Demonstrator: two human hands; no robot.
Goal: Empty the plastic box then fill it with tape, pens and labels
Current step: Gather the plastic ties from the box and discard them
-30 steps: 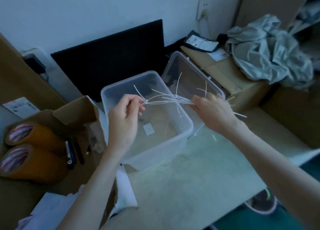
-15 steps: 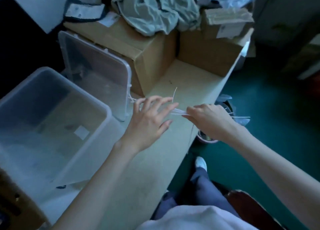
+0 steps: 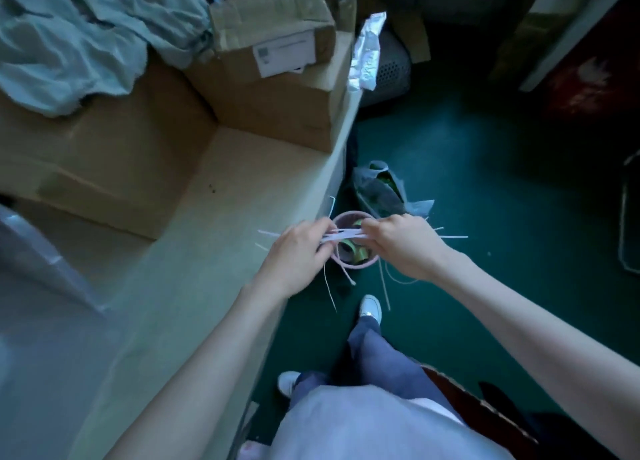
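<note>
Plastic box [image 3: 41, 321] was seen only in part at the far left, on the table [image 3: 194, 286]; whether anything was left inside could not be told. Cardboard boxes [image 3: 270, 78] and crumpled cloth [image 3: 86, 33] were stacked at the back of the table. A bundle of white cable ties [image 3: 344, 236] was held off the table edge, directly over a small pink bin [image 3: 349, 251] on the floor. Left hand [image 3: 298, 251] grip was clenched on one end of the bundle, right hand [image 3: 401, 248] grip clenched on the other, loose tails hanging down.

Step judged: dumping box contents into the bin. To be done well, the bundle should be kept gathered, lowered close to the rim and centred before release. Stray tails could snag on the rim or spill onto the floor. Both grips should be released together.
</note>
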